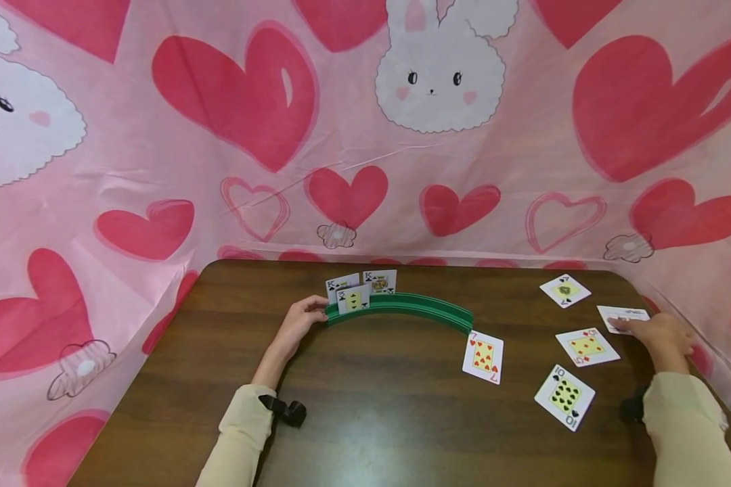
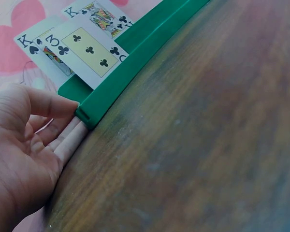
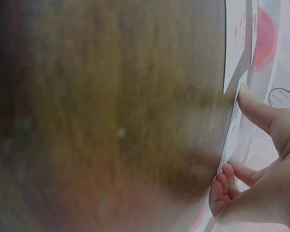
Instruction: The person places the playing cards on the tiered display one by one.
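Note:
My left hand point(image 1: 295, 326) holds the left end of a curved green card holder point(image 1: 426, 306), thumb and fingers pinching its tip in the left wrist view. Three playing cards stand in the holder near that hand: a three of clubs point(image 2: 88, 50) in front, a king of spades point(image 2: 47, 50) and a king of clubs point(image 2: 104, 18) behind. At the table's right side my right hand point(image 1: 664, 336) grips a white playing card point(image 1: 623, 313), thumb at one edge and fingers at the opposite edge. That card's face is partly covered by the thumb.
A seven of hearts point(image 1: 483, 357) lies by the holder's right end. On the right lie a ten of spades point(image 1: 564, 398), a five of diamonds point(image 1: 587, 346) and another spade card point(image 1: 565, 291). A pink heart-patterned cloth point(image 1: 341, 142) hangs behind the brown table point(image 1: 402, 419).

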The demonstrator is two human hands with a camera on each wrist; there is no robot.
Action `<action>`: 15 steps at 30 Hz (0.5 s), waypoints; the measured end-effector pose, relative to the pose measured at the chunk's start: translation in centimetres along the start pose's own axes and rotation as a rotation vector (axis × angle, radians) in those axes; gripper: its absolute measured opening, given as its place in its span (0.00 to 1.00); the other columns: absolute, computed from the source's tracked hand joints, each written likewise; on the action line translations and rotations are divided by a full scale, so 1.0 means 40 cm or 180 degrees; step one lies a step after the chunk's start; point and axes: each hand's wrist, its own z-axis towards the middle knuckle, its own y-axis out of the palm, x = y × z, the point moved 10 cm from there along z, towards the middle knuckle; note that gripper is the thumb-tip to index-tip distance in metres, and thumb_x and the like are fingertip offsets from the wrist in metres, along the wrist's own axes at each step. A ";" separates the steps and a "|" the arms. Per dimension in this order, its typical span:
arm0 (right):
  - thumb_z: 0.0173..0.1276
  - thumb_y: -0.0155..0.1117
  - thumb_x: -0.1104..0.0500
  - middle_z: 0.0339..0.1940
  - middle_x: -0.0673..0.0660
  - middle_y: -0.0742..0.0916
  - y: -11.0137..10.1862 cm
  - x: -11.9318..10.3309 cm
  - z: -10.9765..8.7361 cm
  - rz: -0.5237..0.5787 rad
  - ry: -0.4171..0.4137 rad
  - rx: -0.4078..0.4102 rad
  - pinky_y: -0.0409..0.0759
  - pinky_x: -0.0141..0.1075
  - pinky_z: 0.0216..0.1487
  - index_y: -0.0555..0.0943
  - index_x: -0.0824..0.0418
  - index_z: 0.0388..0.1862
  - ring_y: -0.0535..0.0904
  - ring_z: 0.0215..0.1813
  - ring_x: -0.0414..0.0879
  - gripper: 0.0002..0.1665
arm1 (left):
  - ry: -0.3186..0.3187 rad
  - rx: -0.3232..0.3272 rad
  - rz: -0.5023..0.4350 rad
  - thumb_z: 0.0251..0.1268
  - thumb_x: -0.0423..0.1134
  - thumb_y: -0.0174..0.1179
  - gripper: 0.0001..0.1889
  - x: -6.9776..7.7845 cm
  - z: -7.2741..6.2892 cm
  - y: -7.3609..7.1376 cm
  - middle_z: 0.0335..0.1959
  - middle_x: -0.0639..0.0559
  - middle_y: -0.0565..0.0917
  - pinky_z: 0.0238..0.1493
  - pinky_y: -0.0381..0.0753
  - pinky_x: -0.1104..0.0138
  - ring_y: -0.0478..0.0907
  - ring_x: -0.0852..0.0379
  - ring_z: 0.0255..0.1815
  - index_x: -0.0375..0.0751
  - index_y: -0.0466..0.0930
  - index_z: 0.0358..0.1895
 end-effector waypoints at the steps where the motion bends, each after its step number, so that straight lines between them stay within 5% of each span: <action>1: 0.68 0.64 0.44 0.54 0.89 0.63 0.000 0.002 -0.004 0.0050 0.0043 -0.0004 0.64 0.68 0.64 0.53 0.96 0.58 0.59 0.60 0.82 0.56 | 0.0000 -0.0012 0.0005 0.69 0.25 0.56 0.15 0.016 -0.010 0.002 0.58 0.33 0.81 0.53 0.75 0.64 0.78 0.48 0.53 0.24 0.81 0.56; 4: 0.68 0.63 0.46 0.60 0.89 0.59 -0.008 0.006 -0.012 0.0238 0.0092 0.0102 0.58 0.68 0.70 0.48 0.95 0.63 0.54 0.67 0.84 0.57 | -0.0007 -0.0041 0.0045 0.68 0.24 0.55 0.15 0.054 -0.032 0.010 0.57 0.33 0.82 0.52 0.75 0.65 0.78 0.47 0.52 0.22 0.80 0.55; 7: 0.67 0.64 0.52 0.61 0.89 0.60 -0.029 0.003 -0.014 0.0525 0.0002 0.0387 0.56 0.65 0.72 0.49 0.94 0.64 0.55 0.67 0.83 0.53 | -0.0051 -0.0034 0.0031 0.69 0.24 0.55 0.16 0.023 -0.009 0.007 0.58 0.33 0.81 0.52 0.75 0.66 0.78 0.48 0.52 0.23 0.80 0.57; 9: 0.68 0.64 0.58 0.56 0.86 0.65 -0.041 0.007 -0.012 0.0956 -0.0039 0.0561 0.66 0.55 0.67 0.53 0.94 0.64 0.65 0.58 0.75 0.47 | -0.0045 -0.0025 0.0013 0.69 0.24 0.54 0.16 -0.003 0.010 0.004 0.58 0.33 0.81 0.52 0.75 0.66 0.78 0.48 0.51 0.23 0.80 0.57; 10: 0.68 0.65 0.61 0.52 0.84 0.66 -0.045 0.012 -0.012 0.1209 -0.0034 0.0621 0.72 0.47 0.62 0.56 0.93 0.64 0.71 0.51 0.68 0.43 | -0.0032 -0.0015 0.0006 0.70 0.25 0.54 0.16 -0.013 0.016 0.003 0.58 0.33 0.81 0.51 0.75 0.66 0.78 0.49 0.51 0.24 0.80 0.57; 12: 0.68 0.64 0.65 0.46 0.76 0.71 -0.047 0.029 -0.012 0.1845 0.0083 0.0663 0.80 0.33 0.37 0.60 0.88 0.68 0.76 0.34 0.51 0.39 | -0.0028 0.0022 -0.0019 0.70 0.26 0.55 0.16 -0.031 0.027 -0.001 0.59 0.34 0.81 0.51 0.74 0.66 0.77 0.49 0.51 0.25 0.80 0.58; 15: 0.64 0.67 0.71 0.37 0.57 0.76 -0.039 0.062 -0.018 0.2923 0.0378 0.0691 0.76 0.28 0.17 0.71 0.75 0.70 0.71 0.18 0.32 0.35 | 0.0002 0.0048 -0.0019 0.70 0.27 0.56 0.16 -0.039 0.028 -0.002 0.58 0.35 0.82 0.51 0.75 0.66 0.77 0.50 0.50 0.27 0.81 0.57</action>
